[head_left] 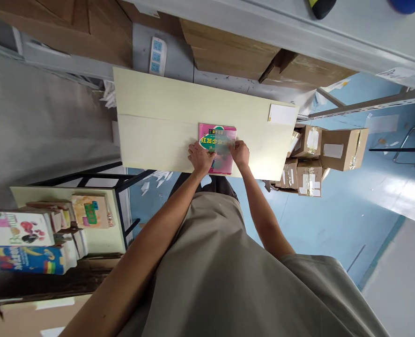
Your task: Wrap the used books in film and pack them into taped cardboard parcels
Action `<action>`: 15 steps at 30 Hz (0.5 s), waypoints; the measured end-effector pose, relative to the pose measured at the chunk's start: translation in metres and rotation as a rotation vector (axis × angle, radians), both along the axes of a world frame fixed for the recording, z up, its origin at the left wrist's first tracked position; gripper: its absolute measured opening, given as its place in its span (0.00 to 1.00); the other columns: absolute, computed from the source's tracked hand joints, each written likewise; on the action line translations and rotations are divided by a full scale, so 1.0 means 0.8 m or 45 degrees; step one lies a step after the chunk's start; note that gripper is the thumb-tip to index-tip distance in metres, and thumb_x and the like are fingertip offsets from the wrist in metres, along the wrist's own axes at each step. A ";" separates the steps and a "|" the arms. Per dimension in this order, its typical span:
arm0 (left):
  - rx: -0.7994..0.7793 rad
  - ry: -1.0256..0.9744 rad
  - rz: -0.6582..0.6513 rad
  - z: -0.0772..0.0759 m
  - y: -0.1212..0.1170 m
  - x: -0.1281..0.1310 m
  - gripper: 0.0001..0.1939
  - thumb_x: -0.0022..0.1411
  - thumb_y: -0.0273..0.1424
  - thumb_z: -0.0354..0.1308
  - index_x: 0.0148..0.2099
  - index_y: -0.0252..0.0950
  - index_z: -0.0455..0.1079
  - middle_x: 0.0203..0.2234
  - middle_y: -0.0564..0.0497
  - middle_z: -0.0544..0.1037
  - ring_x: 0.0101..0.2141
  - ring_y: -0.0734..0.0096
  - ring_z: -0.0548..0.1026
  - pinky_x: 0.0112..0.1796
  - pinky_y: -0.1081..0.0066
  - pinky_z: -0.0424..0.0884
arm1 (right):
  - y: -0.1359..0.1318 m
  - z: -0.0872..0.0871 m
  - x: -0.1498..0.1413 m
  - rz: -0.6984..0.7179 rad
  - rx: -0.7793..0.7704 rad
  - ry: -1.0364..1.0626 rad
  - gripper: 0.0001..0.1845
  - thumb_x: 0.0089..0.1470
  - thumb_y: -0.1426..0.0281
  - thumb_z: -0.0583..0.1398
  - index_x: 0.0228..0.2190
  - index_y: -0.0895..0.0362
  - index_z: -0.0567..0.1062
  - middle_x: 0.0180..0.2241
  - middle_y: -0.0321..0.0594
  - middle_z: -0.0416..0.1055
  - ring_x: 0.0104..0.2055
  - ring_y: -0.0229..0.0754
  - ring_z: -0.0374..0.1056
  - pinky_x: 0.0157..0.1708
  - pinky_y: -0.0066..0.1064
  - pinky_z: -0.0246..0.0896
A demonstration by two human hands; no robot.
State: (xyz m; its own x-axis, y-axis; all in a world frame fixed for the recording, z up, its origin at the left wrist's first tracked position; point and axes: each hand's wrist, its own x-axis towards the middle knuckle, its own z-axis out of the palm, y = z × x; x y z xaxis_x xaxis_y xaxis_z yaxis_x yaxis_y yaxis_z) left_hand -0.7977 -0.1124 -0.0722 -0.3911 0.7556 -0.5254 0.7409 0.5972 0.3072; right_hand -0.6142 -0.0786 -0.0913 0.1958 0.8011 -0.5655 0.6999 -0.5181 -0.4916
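A pink book (217, 135) with a green and yellow title patch lies flat on a pale yellow table (158, 121), near its front edge. My left hand (200, 158) rests on the book's near left corner with its fingers curled over the edge. My right hand (240, 153) is at the book's near right side, fingers pinched together on it. A hazy, see-through patch lies over the cover between my hands; I cannot make out what it is. Both forearms reach out from my beige-clothed body below.
A white card (282, 114) lies at the table's far right corner. Taped cardboard boxes (334, 150) are stacked on the blue floor to the right. A lower table on the left holds piles of colourful books (35, 234). Large cartons (228, 51) and a power strip (157, 56) sit beyond the table.
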 end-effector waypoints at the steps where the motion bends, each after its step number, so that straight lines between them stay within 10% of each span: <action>1: -0.005 0.004 -0.007 0.000 0.000 0.000 0.40 0.63 0.37 0.76 0.70 0.34 0.62 0.67 0.24 0.70 0.70 0.27 0.69 0.63 0.39 0.73 | 0.007 -0.004 0.001 -0.013 -0.024 0.018 0.10 0.65 0.60 0.67 0.41 0.51 0.74 0.44 0.49 0.83 0.47 0.56 0.78 0.54 0.49 0.75; 15: 0.362 -0.192 -0.138 0.006 -0.030 0.016 0.33 0.73 0.38 0.65 0.74 0.35 0.62 0.73 0.27 0.68 0.75 0.35 0.65 0.74 0.41 0.61 | 0.025 0.010 0.006 0.046 -0.043 0.160 0.20 0.64 0.52 0.65 0.29 0.49 0.67 0.32 0.37 0.74 0.34 0.44 0.68 0.38 0.36 0.65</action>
